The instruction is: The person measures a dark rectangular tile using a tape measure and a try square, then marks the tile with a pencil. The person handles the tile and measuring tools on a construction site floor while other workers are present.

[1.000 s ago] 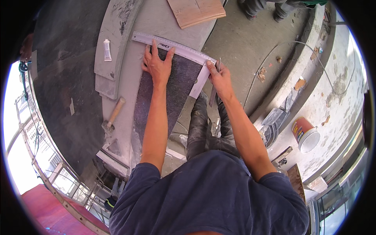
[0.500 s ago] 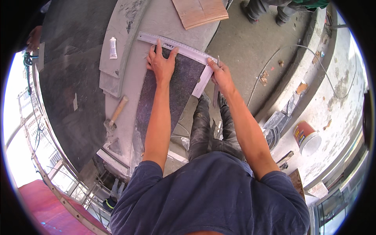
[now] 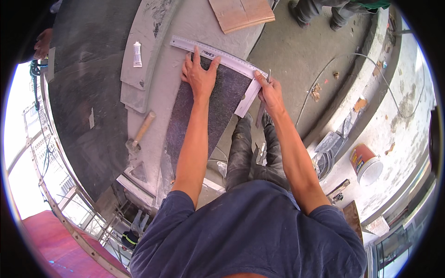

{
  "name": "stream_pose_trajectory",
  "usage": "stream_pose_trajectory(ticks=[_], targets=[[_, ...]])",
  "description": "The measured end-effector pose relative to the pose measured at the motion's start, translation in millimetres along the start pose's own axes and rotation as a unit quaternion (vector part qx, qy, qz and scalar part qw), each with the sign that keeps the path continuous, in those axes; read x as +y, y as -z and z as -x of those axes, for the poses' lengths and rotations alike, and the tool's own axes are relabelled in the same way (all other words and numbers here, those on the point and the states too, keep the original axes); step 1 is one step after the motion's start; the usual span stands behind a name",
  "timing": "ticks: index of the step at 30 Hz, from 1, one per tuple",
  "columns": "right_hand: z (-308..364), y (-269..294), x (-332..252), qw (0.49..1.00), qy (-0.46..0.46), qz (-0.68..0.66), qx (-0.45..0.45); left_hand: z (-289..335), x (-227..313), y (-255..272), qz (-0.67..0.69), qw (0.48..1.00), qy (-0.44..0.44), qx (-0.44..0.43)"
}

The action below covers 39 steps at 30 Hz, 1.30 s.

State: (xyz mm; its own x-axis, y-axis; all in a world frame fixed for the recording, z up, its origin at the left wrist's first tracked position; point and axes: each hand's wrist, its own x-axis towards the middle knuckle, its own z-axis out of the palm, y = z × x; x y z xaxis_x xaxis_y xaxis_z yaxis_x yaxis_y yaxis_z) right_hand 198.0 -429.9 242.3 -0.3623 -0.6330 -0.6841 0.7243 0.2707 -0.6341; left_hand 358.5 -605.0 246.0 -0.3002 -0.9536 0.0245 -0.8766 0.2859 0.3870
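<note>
Steel square (image 3: 218,56) may slip off the dark stone slab (image 3: 204,116) if my flat, open left hand (image 3: 199,76) eases while my right hand (image 3: 270,92), gripping a scriber (image 3: 262,109), marks.

Floor: bare grey concrete (image 3: 296,51), dusty, scattered with small scraps of debris.
Work surface: pale grey slab bench (image 3: 160,88), its edge curving with the lens, beside a darker grey slab (image 3: 88,92).
Far wall: low rough concrete parapet (image 3: 398,92), stained and patchy, with a thin cable (image 3: 371,60) looping along it.
On the floor: a red and white bucket (image 3: 366,163) near the parapet.
Top edge: a wooden board (image 3: 241,14), and another person's boots (image 3: 320,11) standing on the concrete.
Lower left: scaffolding rails (image 3: 74,204) and a red surface (image 3: 51,241) below.
Light: strong daylight, bright white at the left rim.
</note>
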Motion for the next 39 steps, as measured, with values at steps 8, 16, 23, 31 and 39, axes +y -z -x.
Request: stream_pose_trajectory(ticks=[8,16,23,31,39], targets=[[19,3,3,0.999,0.007,-0.004,0.045,-2,2,-1,-0.005,1.000,-0.001,-0.010],[21,-4,0,0.994,0.062,0.068,0.056,0,0,-1,-0.006,1.000,-0.007,-0.011],[22,-2,1,0.997,0.062,0.054,0.008,-2,-3,-2,0.042,0.999,-0.018,0.005],[20,2,3,0.986,0.089,0.138,-0.014,-2,-7,5,0.061,0.998,-0.027,-0.011],[26,2,-7,0.970,0.062,0.234,-0.019,12,11,2,-0.016,0.999,-0.012,0.041]])
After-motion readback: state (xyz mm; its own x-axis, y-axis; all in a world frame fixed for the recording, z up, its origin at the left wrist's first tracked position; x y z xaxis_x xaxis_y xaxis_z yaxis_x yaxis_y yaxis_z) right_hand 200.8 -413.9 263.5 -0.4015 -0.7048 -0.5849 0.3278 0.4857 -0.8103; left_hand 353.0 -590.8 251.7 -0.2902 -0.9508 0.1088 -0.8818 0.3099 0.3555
